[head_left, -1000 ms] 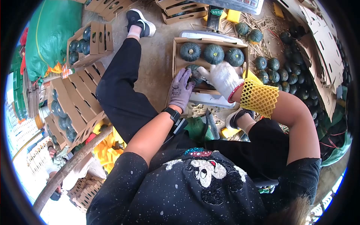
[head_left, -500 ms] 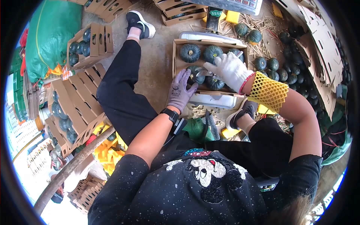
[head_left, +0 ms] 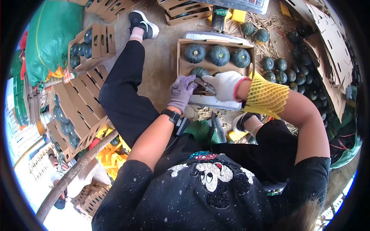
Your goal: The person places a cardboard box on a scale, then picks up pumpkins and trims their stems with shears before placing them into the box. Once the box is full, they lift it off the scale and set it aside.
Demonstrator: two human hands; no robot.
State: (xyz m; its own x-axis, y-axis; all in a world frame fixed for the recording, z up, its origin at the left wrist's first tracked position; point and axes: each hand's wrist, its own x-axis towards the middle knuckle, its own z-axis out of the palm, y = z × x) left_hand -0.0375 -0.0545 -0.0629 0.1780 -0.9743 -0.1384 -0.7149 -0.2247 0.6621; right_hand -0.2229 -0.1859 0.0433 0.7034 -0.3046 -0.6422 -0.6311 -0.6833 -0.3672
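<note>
A shallow cardboard box (head_left: 179,57) holds dark green pumpkins, including a back-row middle pumpkin (head_left: 219,56) and a front-left pumpkin (head_left: 199,72). My right hand (head_left: 225,85), in a white glove, is closed around metal clippers (head_left: 207,86) over the box's near side. The clippers point left toward my left hand (head_left: 181,92), in a purple glove. Its fingers are curled at the clippers' tip, beside the front-left pumpkin; what they pinch is hidden. Another front-row pumpkin is mostly covered by my right hand.
Under the box is a scale platform (head_left: 216,102); its display unit (head_left: 252,4) stands beyond. Loose pumpkins (head_left: 280,63) pile up at right, beside stacked flat cardboard (head_left: 327,50). Filled cartons (head_left: 79,96) stand at left, near a wooden pole (head_left: 73,173). A person is partly visible at lower left.
My right hand has come toward me and slightly left with the clippers, uncovering the back-row pumpkins. My left hand has shifted slightly left and its spread fingers have curled in.
</note>
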